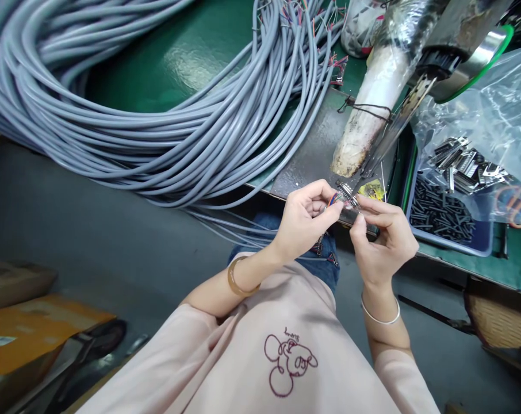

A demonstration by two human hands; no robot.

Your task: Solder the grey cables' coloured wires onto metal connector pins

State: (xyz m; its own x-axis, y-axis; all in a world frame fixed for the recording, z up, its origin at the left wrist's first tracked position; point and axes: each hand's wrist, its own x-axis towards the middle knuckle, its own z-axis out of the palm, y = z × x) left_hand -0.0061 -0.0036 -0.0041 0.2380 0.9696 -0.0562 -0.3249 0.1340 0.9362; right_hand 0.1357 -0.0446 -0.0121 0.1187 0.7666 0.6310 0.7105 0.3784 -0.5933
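Close to the table's front edge, both hands meet at a small metal multi-pin connector (347, 193). My left hand (303, 217) is closed, with thumb and index finger pinching the thin coloured wires (333, 199) beside it. On the other side, my right hand (383, 237) is closed, its thumb and fingertips gripping the connector's right end. A dark block (350, 217) lies just below the fingertips, partly covered. Right behind the connector, a thin dark rod slants down next to a whitish tube (366, 118). More wired connectors (332, 259) hang over my lap.
A thick bundle of grey cables (191, 135) covers the green table's left side, stripped ends at the back. At right, a blue bin (480, 248) holds black pieces (439, 213) and a plastic bag of metal parts (463, 164). A yellow scrap (371, 190) lies behind my right hand.
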